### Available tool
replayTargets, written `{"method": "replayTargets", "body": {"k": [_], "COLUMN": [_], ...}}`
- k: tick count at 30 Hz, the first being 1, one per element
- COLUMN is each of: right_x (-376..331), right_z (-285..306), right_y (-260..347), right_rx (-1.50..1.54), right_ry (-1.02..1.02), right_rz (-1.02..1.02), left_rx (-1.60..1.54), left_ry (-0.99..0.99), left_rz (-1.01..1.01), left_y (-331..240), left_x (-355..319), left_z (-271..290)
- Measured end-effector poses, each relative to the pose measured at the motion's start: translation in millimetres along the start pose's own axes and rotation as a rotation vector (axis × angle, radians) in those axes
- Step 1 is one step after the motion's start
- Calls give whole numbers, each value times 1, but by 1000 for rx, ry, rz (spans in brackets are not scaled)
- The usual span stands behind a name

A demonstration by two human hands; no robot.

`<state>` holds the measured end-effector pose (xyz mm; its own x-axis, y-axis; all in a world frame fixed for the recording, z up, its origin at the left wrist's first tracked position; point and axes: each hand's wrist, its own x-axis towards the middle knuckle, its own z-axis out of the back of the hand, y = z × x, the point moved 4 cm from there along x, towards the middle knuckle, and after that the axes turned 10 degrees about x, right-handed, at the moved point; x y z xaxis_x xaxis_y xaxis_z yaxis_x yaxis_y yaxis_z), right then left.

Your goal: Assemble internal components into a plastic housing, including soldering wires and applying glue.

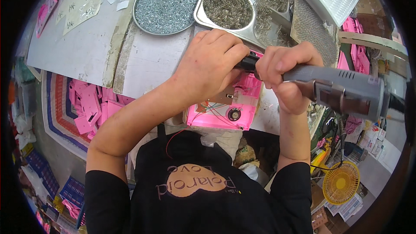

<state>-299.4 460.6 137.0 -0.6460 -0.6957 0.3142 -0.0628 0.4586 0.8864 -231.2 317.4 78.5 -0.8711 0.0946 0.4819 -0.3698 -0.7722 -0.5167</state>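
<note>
Far left, below the bench, a heap of pink shells [93, 108] sits in a bag; not in play. On the bench [82, 47], a round tray of screws [166, 5] is up top, well apart from your hands, and a steel tray of springs [242, 4] is just beyond your knuckles.

Your left hand [212, 67] is curled over the pink housing [225, 110], which lies open-side up at the near bench edge, wires and a small round speaker showing. The fingers are closed round the driver's black nose and press down on the part. I cannot tell whether a screw is pinched under them; the fingertips are hidden.

Your right hand [288, 76] is wrapped tight round the grey electric driver [342, 91], body pointing right, cord hanging off its far end.

Risks, as I judge them:
- The bit is hidden under your left fingers. If it jumps off the screw, it likely hits a fingertip or gouges the plastic.
- The housing overhangs the bench edge. Uneven push could tip it toward your lap.
- Loose red wire trails near the bit; spin could snag it.
- A tilted driver would cross-thread or strip the post.
- An elbow swing could knock the spring tray.
</note>
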Motion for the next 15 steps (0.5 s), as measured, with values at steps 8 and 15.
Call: {"method": "replayTargets", "body": {"k": [8,15], "right_x": [12,11], "right_z": [11,5], "right_y": [4,4], "right_rx": [121,231], "right_ry": [-73,-58], "right_rz": [-48,-5], "left_rx": [105,249], "left_ry": [-75,-38], "left_rz": [-37,3], "left_y": [-18,-38], "left_x": [-2,-11], "left_z": [14,8]}}
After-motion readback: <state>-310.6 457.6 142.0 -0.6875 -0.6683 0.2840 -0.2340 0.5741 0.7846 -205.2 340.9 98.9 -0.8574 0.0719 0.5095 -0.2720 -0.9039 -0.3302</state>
